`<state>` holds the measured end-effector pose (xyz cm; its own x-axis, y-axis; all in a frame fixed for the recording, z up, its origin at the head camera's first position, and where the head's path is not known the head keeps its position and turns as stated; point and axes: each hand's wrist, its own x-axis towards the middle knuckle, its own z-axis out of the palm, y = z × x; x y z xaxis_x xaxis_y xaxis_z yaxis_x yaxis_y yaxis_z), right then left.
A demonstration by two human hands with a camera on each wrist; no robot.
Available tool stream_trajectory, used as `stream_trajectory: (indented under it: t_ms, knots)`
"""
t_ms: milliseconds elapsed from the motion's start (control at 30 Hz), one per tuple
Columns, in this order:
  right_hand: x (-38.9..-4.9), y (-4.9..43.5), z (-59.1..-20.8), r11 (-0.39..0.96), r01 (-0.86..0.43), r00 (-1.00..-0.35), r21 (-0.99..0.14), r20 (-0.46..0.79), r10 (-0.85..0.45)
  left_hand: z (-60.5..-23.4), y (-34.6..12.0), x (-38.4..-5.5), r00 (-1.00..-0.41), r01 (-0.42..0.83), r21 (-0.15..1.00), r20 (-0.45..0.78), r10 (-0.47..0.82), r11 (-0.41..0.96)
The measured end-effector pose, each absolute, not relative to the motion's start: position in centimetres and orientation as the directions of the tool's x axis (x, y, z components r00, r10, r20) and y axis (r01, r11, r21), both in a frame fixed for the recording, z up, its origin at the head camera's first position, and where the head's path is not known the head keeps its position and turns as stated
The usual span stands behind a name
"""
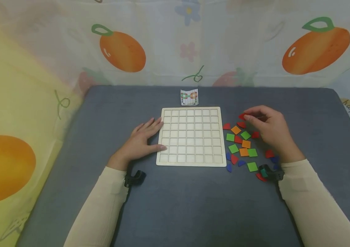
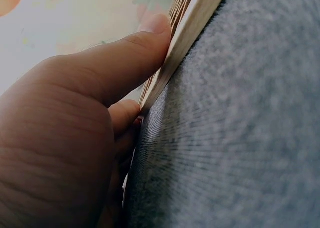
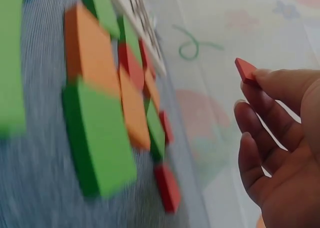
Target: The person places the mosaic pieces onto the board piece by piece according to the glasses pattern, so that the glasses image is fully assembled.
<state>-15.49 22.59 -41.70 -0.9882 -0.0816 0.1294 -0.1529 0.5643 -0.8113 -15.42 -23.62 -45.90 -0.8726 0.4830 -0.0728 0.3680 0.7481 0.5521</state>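
- My right grip (image 1: 270, 128) is clamped on a small flat red piece with a curved edge (image 1: 243, 116), pinched between thumb and forefinger; the other three fingers bend loosely below it and hold nothing.
- I have that red piece raised above the grey cloth-covered bench (image 1: 193, 206), to the right of the board's far right corner; the right wrist view shows it apart from the loose pieces.
- My left grip (image 1: 139, 140) is apart, its fingers extended and clamped on nothing. The fingertips touch the left edge of the square pale wooden grid board (image 1: 191, 141), and my thumb rests on its rim nearer to me.
- The board lies flat in the middle of the bench, and its square compartments hold no pieces.
- Just right of the board, scattered partly under my right forearm, lie loose flat pieces: bright green squares (image 1: 252, 167), orange squares (image 1: 246, 144), red curved-edged pieces (image 1: 234, 159) and dark blue curved pieces (image 1: 241, 163). Some touch, others lie apart.
- Just beyond the board's far edge sits a small white paper card printed with a coloured grid pattern (image 1: 189, 97).
- Behind the bench hangs a pale cloth printed with oranges and flowers (image 1: 162, 51).
- I wear cream long sleeves (image 1: 307, 192), with a black camera mount (image 1: 135, 178) at each wrist.
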Motion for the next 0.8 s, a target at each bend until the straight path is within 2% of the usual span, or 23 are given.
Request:
stream_trajectory:
  t_ms: [233,567,800]
  knots:
    - [-15.7,20.1,-40.4,0.532,-0.210,-0.975,-0.820,0.138,-0.172,-45.7,-23.6,-15.3,-0.872,0.366,0.553,-0.077,0.483,0.749]
    - [-16.7,15.7,-40.0,0.481,-0.209,-0.964,-0.852,0.097,-0.247,-45.7,-23.4,-15.3,-0.875,0.360,0.544,-0.086,0.477,0.758]
    - [-18.1,12.4,-40.4,0.442,-0.293,-0.929,-0.848,0.144,-0.340,-45.7,-23.4,-15.2,-0.875,0.362,0.552,-0.077,0.479,0.751]
